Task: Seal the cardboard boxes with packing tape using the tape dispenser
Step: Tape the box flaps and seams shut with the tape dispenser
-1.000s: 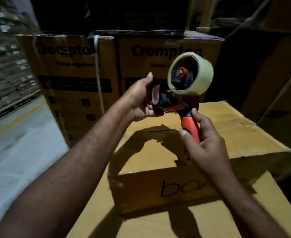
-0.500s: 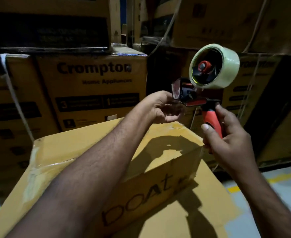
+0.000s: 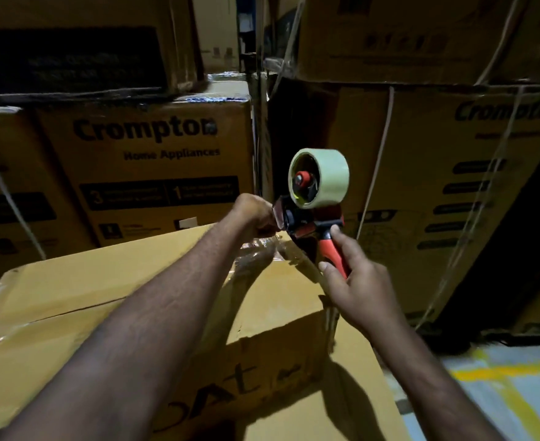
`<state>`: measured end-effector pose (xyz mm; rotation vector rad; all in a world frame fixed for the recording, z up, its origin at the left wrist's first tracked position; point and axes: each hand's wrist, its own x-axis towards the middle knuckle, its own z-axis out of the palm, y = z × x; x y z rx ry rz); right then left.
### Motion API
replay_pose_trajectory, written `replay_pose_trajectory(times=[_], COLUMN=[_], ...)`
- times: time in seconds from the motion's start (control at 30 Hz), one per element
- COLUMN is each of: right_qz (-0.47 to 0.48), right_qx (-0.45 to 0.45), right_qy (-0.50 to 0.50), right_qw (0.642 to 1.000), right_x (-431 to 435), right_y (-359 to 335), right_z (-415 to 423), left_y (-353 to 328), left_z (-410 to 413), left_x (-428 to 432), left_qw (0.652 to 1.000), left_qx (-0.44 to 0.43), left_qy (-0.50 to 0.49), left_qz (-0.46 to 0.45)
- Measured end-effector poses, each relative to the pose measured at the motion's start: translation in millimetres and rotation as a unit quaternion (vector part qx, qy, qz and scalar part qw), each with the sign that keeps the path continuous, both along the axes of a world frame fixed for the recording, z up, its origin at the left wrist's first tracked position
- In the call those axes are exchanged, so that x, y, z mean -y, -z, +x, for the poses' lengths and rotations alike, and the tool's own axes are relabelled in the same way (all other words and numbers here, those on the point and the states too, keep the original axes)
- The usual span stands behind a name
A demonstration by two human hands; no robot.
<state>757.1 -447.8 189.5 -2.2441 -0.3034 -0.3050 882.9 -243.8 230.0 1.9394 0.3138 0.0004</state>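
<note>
Gripping tape dispenser (image 3: 306,218) by its red handle, right hand (image 3: 354,291) fingers wrapped tight, above cardboard box (image 3: 103,288) corner at 1 o'clock. Left hand (image 3: 251,213) fingers curled, apparently pinching tape end (image 3: 259,249) at 9 o'clock of the mouth. Likely to wrinkle or self-stick if pulled slack or skewed, missing the flap seam.

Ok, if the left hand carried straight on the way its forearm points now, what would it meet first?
The tape dispenser: the left hand points up and right, its curled fingers at the dispenser's front end, which the right hand holds by the handle. Depth is unclear, so contact can't be confirmed.
</note>
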Motion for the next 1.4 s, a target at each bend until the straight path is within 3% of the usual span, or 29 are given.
replay_pose_trajectory(times=[0.13,0.3,0.5,0.8,1.07,1.3,1.4], right_qz=[-0.018,-0.004,0.012,0.003,-0.027,-0.055,-0.066], right_qx=[-0.024,-0.041,-0.06,-0.071,-0.076,-0.083,-0.095], right_qy=[0.003,0.04,0.04,0.045,0.041,0.025,0.022], right_qw=[1.0,0.998,0.997,0.996,0.996,0.995,0.993], right_x=[-8,-18,-25,-36,-40,-41,-39], right_y=[1,3,15,16,14,8,1], right_z=[24,49,64,88,89,90,96], left_y=[18,18,28,52,62,57,67], left_z=[33,71,108,141,152,159,161], left_x=[-8,-11,-28,-43,-48,-50,-63], left_qw=[0.997,0.989,0.987,0.991,0.981,0.955,0.953], left_qx=[0.018,0.081,0.066,0.048,0.026,-0.067,-0.077], left_qy=[-0.059,-0.097,-0.082,-0.112,-0.062,0.085,0.043], left_qz=[-0.038,0.081,0.124,0.057,0.182,0.277,0.292])
